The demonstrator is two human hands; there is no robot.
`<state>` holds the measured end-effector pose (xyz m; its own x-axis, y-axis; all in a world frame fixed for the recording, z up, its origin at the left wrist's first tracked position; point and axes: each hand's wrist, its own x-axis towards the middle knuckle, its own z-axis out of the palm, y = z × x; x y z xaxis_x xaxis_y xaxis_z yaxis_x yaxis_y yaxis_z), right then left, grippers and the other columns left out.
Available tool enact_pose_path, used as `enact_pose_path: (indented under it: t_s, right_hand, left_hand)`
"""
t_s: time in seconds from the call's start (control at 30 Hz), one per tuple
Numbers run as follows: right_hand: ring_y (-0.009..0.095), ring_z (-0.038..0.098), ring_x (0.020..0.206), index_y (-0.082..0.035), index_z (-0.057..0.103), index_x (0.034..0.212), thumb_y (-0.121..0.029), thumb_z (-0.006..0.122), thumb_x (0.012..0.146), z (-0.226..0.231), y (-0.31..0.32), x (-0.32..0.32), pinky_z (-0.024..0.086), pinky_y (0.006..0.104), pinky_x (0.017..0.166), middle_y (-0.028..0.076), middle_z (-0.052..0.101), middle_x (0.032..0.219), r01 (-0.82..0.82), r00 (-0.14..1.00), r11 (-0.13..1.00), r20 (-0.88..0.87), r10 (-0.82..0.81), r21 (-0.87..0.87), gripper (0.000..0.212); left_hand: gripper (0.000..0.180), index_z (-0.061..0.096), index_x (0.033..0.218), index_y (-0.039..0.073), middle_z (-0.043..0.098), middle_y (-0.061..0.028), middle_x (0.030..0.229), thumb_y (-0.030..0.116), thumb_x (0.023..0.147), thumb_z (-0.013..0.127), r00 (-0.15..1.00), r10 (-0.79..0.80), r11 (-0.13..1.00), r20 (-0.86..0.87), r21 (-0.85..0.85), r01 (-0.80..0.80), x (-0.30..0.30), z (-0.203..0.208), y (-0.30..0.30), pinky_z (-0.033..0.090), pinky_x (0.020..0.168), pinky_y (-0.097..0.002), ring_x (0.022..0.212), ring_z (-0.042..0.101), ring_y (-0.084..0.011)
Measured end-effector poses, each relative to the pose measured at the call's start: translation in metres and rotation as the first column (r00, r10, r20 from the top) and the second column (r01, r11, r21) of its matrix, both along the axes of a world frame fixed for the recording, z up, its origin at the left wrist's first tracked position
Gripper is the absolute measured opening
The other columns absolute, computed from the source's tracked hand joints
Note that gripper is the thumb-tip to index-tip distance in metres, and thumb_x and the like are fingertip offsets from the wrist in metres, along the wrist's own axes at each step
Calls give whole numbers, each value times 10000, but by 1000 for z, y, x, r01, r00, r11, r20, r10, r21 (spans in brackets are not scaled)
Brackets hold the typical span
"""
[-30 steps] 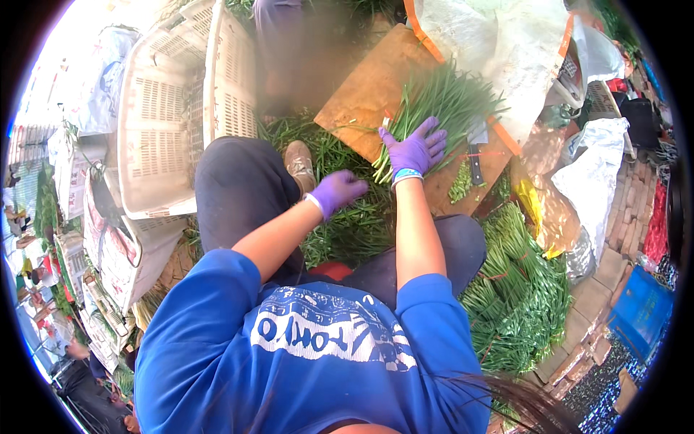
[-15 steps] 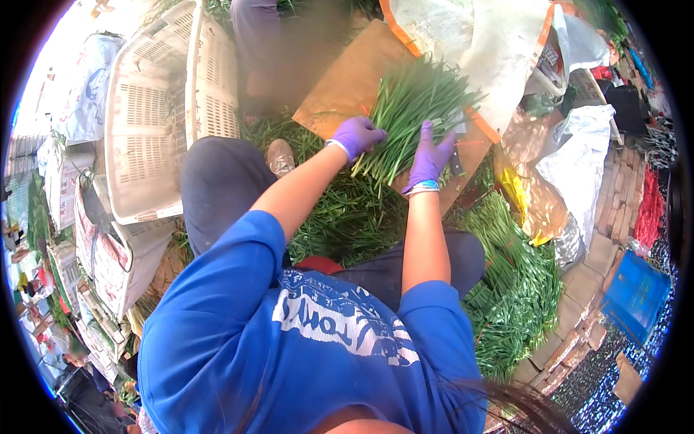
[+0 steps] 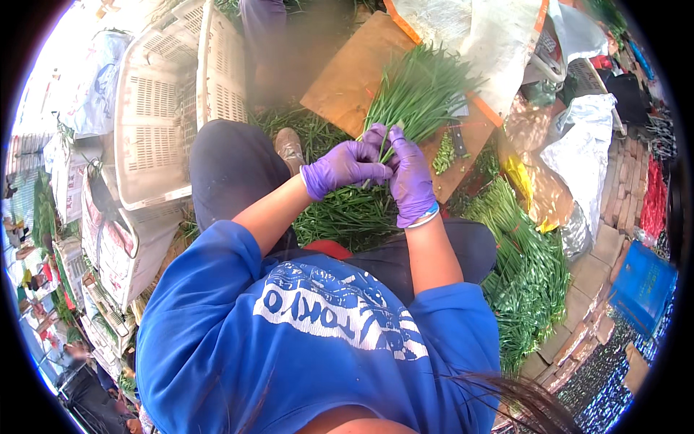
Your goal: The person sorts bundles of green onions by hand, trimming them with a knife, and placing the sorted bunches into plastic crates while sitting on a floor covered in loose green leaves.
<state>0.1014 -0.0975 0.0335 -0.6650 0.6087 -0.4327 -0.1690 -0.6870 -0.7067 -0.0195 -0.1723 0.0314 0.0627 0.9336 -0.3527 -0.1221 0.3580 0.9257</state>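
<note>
A bunch of long green garlic chives [image 3: 412,94] lies on a brown board [image 3: 354,69], leaf tips pointing away and stem ends toward me. My left hand [image 3: 348,168], in a purple glove, is closed with its fingertips pinching at the stem ends. Right against it, my right hand [image 3: 413,177], also gloved in purple, has thumb and fingers closed on stems at the same spot. The fingers partly hide what they pinch. To the right of the bunch, a knife with a dark handle [image 3: 458,139] rests on the board beside short pale-green cut pieces [image 3: 443,154].
Many bundled chives [image 3: 524,282] are heaped by my right knee. Loose greens [image 3: 347,220] cover the ground between my legs. A large white plastic crate [image 3: 155,137] stands at the left. White sheeting with orange edging [image 3: 499,50] lies beyond the board; a blue container [image 3: 642,288] sits far right.
Both hands have come together at the stem ends, nearer me. My right hand has left the bunch's right side, where its fingers were spread, and the knife and cut pieces show more.
</note>
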Motion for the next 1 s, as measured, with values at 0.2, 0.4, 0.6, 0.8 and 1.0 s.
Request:
enact_pose_path:
  t_s: [0.2,0.4,0.6,0.8,1.0]
  right_hand:
    - [169,578,807,14,540,1044,-292,417,895,5,-24,15,467,270,734,130,607,905,84,990,979,98,-104,187,361]
    - [189,590,755,17,513,1069,-321,434,881,8,-11,41,485,304,742,144,605,852,231,956,962,153,-252,143,395]
    - [146,594,616,10,537,1004,-327,442,858,4,18,29,496,244,599,141,626,760,80,899,988,418,-128,130,379]
    - [147,571,525,2,461,1055,-364,497,825,-38,48,-1,457,239,468,129,620,764,-3,851,1000,526,-5,15,434]
    - [121,566,614,-12,442,1162,-398,555,796,-22,35,26,427,194,522,74,613,847,-194,690,961,724,-9,197,544]
  left_hand:
    - [241,599,704,22,523,5,556,234,818,582,966,254,963,50,-109,-248,24,-9,-17,371,454,-203,476,468,-63]
    - [248,590,689,20,589,-37,599,214,826,520,962,274,930,13,-258,-261,36,-27,-61,425,477,-197,491,542,-83]
    - [366,585,816,18,554,-58,609,381,775,572,941,-324,747,-101,-638,189,36,-100,-96,411,457,-257,500,505,-130]
    - [688,193,1330,26,202,-183,1381,475,847,391,785,594,577,174,-773,-264,9,-157,-36,228,999,-466,1246,269,-306]
    - [681,227,1320,54,269,-125,1360,521,844,362,236,953,279,190,-855,-436,11,-170,16,193,1005,-478,1267,228,-281]
